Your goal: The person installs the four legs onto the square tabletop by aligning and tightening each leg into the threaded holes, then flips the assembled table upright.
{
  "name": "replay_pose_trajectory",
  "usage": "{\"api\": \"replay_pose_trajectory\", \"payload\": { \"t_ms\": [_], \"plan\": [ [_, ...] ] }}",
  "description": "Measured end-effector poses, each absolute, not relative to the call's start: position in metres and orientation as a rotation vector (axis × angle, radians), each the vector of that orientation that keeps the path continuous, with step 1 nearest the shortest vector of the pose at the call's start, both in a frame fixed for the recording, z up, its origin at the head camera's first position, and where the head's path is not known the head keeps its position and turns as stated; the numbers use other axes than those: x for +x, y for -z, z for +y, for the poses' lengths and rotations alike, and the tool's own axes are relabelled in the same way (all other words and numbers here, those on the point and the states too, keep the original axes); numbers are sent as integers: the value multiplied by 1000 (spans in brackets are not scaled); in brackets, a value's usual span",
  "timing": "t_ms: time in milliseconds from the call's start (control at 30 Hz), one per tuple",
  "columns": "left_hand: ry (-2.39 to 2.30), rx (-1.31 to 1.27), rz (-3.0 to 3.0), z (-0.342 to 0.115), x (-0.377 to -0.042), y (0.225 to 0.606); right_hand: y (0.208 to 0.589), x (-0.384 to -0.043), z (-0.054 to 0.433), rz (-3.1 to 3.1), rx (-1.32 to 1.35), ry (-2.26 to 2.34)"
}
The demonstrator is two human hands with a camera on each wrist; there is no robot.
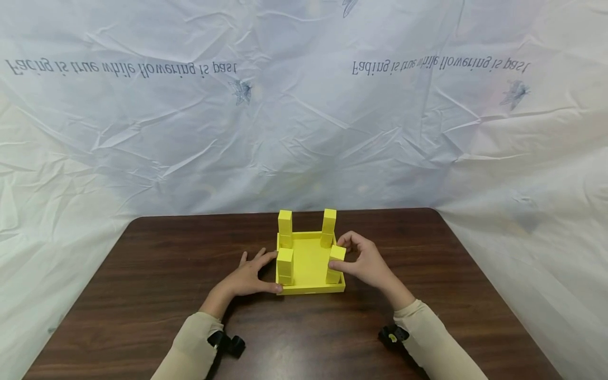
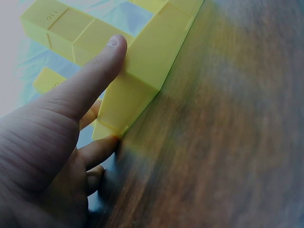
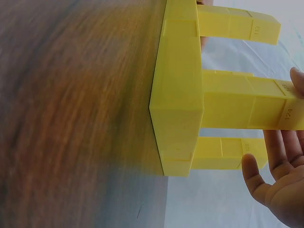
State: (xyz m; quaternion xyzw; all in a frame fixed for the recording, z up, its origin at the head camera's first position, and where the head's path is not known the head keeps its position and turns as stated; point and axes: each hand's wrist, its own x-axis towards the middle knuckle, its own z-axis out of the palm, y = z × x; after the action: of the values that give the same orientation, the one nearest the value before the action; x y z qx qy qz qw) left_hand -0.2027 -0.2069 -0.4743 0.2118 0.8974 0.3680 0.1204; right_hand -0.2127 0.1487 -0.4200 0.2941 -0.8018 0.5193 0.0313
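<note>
A shallow yellow tray (image 1: pixel 311 290) lies on the table, with a tall column of yellow blocks at each corner. My left hand (image 1: pixel 247 277) is spread round the tray's front left corner. Its thumb presses the front wall and its other fingers touch the left side, as the left wrist view shows. The front left column (image 1: pixel 285 266) stands beside that hand. My right hand (image 1: pixel 372 264) pinches the top block (image 3: pixel 285 111) of the front right column between thumb and fingers. Raised numbers mark some blocks; the right wrist view shows "124" on this one.
Two more columns, the back left one (image 1: pixel 285 229) and the back right one (image 1: pixel 329 228), rise from the tray's far corners. The dark wooden table (image 1: pixel 166 285) ends at a pale printed cloth (image 1: pixel 304 158). A black wrist camera (image 1: pixel 393 335) sits below the right sleeve.
</note>
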Motion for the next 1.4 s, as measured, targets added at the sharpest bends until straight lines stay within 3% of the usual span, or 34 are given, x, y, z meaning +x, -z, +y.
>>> {"api": "replay_pose_trajectory", "payload": {
  "t_ms": [400, 800, 1100, 1400],
  "plan": [
    [-1090, 617, 2610, -207, -202, 473, 418, -215, 151, -2420, 1056, -1631],
    [-1090, 606, 2611, -206, -201, 473, 427, -231, 166, -2295, 1400, -2158],
    [-1080, 610, 2615, -207, -202, 473, 429, -233, 169, -2257, 1397, -2157],
    [-1089, 611, 2606, -207, -201, 472, 423, -226, 165, -2431, 1206, -1956]
  ]
}}
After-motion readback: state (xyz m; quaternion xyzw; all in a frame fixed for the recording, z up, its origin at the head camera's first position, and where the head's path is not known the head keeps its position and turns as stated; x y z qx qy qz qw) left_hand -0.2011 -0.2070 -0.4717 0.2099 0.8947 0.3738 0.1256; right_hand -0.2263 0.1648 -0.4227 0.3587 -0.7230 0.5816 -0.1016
